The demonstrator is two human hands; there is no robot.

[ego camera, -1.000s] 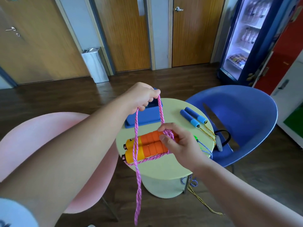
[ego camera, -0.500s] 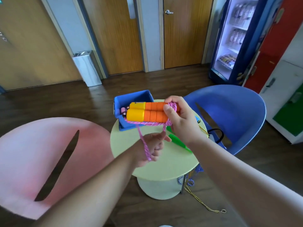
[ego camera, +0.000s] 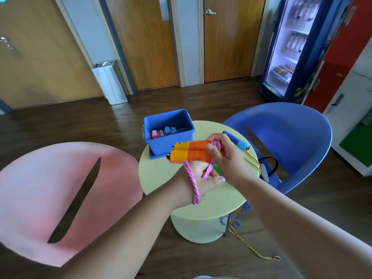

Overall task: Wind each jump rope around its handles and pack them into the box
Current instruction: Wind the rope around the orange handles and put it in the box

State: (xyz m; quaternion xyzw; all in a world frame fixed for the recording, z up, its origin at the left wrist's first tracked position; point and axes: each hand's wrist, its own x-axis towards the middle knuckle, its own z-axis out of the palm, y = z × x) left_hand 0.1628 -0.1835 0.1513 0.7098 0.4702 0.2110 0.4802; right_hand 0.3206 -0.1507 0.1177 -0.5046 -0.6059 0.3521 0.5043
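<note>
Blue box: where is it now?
In the head view the blue box stands at the far-left edge of the round table, just behind the orange handles held by the right hand.

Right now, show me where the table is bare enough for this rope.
Bare: the table's near edge, and the far strip between the blue box and the blue handles. Crowded: the right side, with those handles, yellow cord and a green handle.
</note>
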